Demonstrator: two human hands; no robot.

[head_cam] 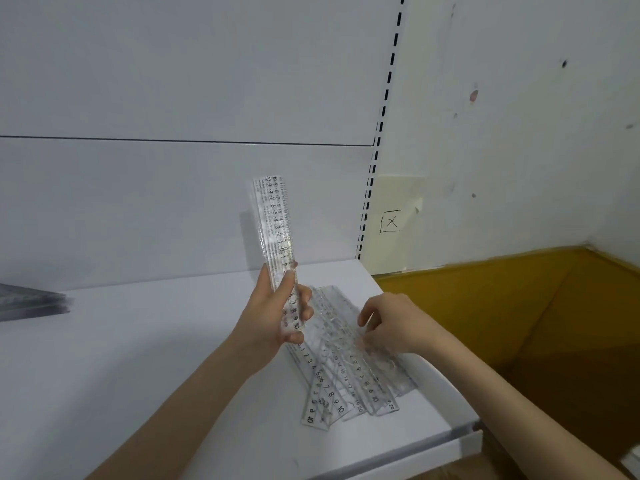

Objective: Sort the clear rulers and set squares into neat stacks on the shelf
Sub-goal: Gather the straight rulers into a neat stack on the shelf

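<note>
Two hands work close in front of me, apart from each other above the white shelf (138, 375). Nearest, below and between them, lies the loose pile of clear rulers (346, 379), fanned and crossed near the shelf's right end. My right hand (391, 323) sits over the pile's far side with its fingers bent. Motion blur keeps me from telling whether it pinches a piece or only touches. Just left of it, my left hand (277, 317) grips a bundle of rulers (275, 223) upright, thumb across the front.

I judge this to be the gathering step, with rulers collected one by one into the left hand. The next move calls for lifting a single ruler free of the tangle and squaring it against the bundle. Set squares may be in the pile, but clear plastic lying over clear plastic makes them hard to pick out. Well off to the left of my left hand, a grey stack (31, 303) is blurred and cut by the frame edge.
</note>
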